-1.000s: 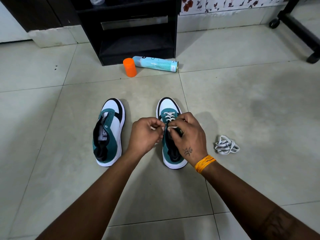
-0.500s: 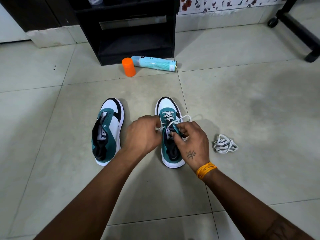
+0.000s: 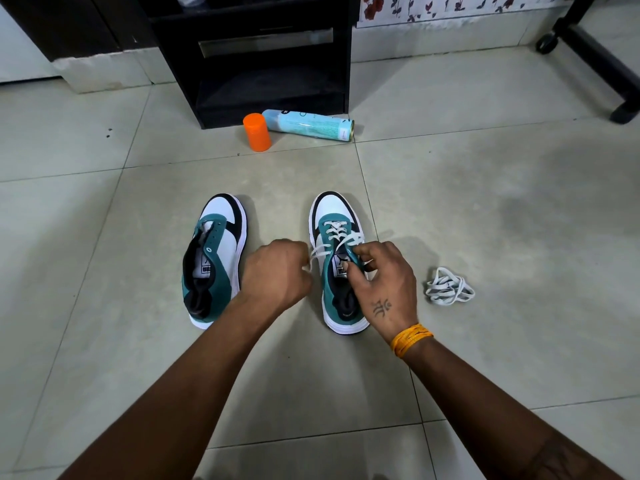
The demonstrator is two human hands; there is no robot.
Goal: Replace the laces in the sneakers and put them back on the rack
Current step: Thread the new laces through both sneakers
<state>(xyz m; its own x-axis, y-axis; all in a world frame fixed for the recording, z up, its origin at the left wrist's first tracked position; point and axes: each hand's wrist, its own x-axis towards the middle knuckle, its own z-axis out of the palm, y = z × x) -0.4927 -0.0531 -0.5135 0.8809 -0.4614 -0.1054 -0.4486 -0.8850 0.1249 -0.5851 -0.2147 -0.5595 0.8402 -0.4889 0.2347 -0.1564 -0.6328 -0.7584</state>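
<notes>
Sneakers sit side by side mid-floor, toes toward the rack (image 3: 263, 57) at the far edge. From what I can see I'm maybe a third done: right sneaker (image 3: 341, 261) has white lace (image 3: 334, 233) crossed through the lower eyelets only, upper ones look unthreaded. My left hand (image 3: 275, 275) is curled on one lace end, right hand (image 3: 381, 282) pinches the other end over the tongue. Left sneaker (image 3: 214, 261) has no lace at all. Spare lace (image 3: 448, 286) lies bundled just right of the shoes, probably for that one. Still left: finish this one, lace the other, both back on the rack.
</notes>
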